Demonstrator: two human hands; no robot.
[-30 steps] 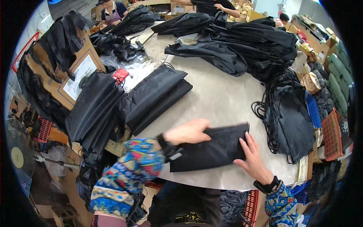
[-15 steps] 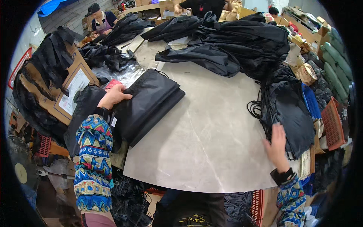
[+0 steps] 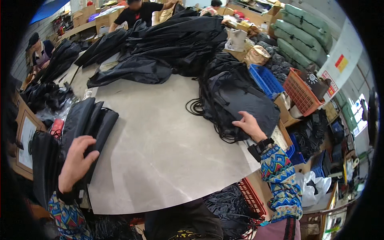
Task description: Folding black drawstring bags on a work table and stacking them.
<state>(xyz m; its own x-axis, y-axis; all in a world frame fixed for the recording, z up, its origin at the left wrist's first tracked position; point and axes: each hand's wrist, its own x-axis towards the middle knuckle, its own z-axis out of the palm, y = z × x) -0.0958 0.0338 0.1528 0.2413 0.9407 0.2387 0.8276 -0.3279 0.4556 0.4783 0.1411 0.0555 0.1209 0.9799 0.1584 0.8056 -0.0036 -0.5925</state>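
A pile of flat black drawstring bags (image 3: 244, 90) lies on the right of the pale tabletop (image 3: 160, 160), its looped cords hanging toward the middle. My right hand (image 3: 251, 127) is at the pile's near edge, thumb and fingers apart; it seems to touch the top bag without gripping it. On the left side, folded black fabric pieces (image 3: 82, 124) are stacked at the table's edge. My left hand (image 3: 78, 160) hovers over or lightly rests beside this stack, with its thumb spread from the fingers and nothing held.
Large heaps of black fabric (image 3: 180, 44) cover the table's far side. Right of the table are a blue crate (image 3: 266, 80), an orange basket (image 3: 303, 92) and green bales (image 3: 302, 36). A cardboard box (image 3: 24, 140) stands left. Other people (image 3: 138, 14) are at the far side.
My view has swung right. My left hand has let go of the folded black stack and lifted toward me. My right hand has come onto the near edge of the bag pile.
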